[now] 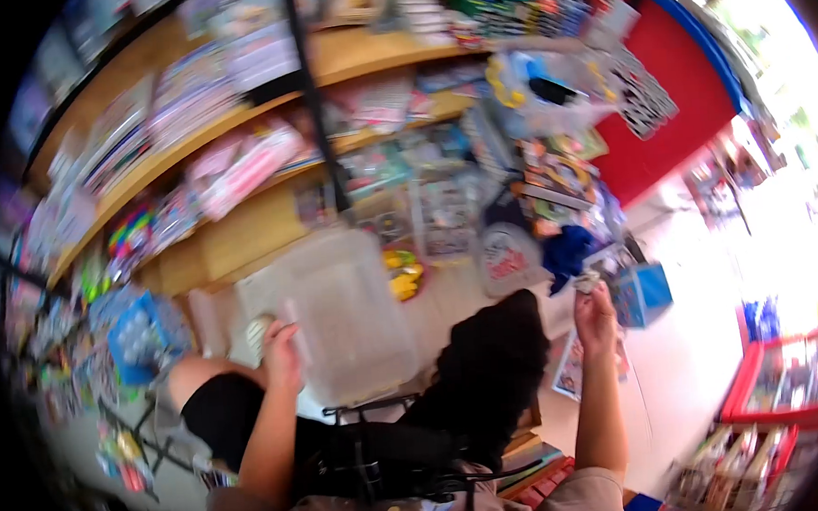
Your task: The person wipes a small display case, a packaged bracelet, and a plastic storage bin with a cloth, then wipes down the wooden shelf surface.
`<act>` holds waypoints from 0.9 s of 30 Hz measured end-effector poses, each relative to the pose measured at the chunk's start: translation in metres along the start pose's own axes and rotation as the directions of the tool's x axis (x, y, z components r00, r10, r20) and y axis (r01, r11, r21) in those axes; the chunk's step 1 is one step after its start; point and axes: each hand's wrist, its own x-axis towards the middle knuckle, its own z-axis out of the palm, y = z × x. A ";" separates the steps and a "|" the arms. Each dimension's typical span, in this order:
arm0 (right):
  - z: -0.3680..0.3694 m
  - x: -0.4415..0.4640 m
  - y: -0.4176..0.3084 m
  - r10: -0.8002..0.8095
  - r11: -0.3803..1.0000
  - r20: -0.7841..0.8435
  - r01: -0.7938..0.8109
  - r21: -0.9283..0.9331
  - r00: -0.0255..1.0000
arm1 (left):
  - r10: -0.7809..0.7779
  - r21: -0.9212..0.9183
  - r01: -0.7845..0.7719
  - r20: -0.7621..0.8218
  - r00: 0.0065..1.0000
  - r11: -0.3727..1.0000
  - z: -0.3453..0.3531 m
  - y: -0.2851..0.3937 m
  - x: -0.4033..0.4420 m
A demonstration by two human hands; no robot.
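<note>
The right hand (597,324), toward three o'clock from the middle of the view, has its fingers drawn narrow around a small pale thing (586,283) that pokes up past the fingertips; blur hides what it is. The left hand (284,361), out at about eight o'clock, has its fingers bent beside the near-left edge of a translucent plastic bin (351,306) — whether they clasp that edge or only rest by it, I cannot tell. The bin lies at two o'clock from the left hand, and a pale striped object (258,339) sits just beyond the fingers at ten o'clock.

Close to the right hand, dark blue cloth (568,253) bunches at eleven o'clock and a light blue box (644,294) stands just beside it at two. A printed sheet (570,367) lies on the floor at seven o'clock from that hand. Between the two arms stretches a leg in black cloth (480,378).

Further out, yellow items (404,275) lie just past the bin's right side, and a blue basket (134,352) holding clear rounded things is at nine o'clock. Wooden shelves (262,229) crowded with packets curve from ten to twelve — and a red panel (642,152) fills one o'clock.
</note>
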 end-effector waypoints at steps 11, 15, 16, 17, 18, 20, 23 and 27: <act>-0.282 -0.029 -0.100 -0.101 0.995 -0.683 0.074 -0.069 0.723 | -0.124 0.229 0.107 0.060 0.990 0.967 0.002 -0.047 0.016; -0.328 0.009 -0.146 -0.299 0.953 -0.809 0.120 -0.277 0.507 | -0.145 0.276 0.146 -0.025 0.989 0.950 0.023 -0.049 0.010; -0.330 0.020 -0.157 -0.326 0.942 -0.823 0.091 -0.322 0.466 | -0.144 0.291 0.141 -0.011 0.989 0.946 0.029 -0.050 0.009; -0.332 0.033 -0.165 -0.352 0.930 -0.831 0.060 -0.363 0.430 | -0.140 0.303 0.133 0.001 0.990 0.944 0.033 -0.051 0.008; -0.348 0.045 -0.179 -0.364 0.904 -0.772 -0.003 -0.428 0.521 | -0.134 0.316 0.123 0.012 0.991 0.941 0.036 -0.052 0.007; -0.361 0.079 -0.203 -0.459 0.851 -0.632 0.105 -0.515 0.624 | -0.176 0.318 0.158 0.029 0.984 0.935 0.027 -0.060 0.013; -0.301 0.132 -0.224 -0.492 0.838 -0.664 0.100 -0.536 0.563 | -0.160 0.355 0.145 0.012 0.987 0.924 0.013 -0.069 0.017; -0.287 0.144 -0.203 -0.556 0.741 -0.666 -0.067 -0.668 0.496 | -0.163 0.365 0.136 0.045 0.986 0.921 0.021 -0.062 0.011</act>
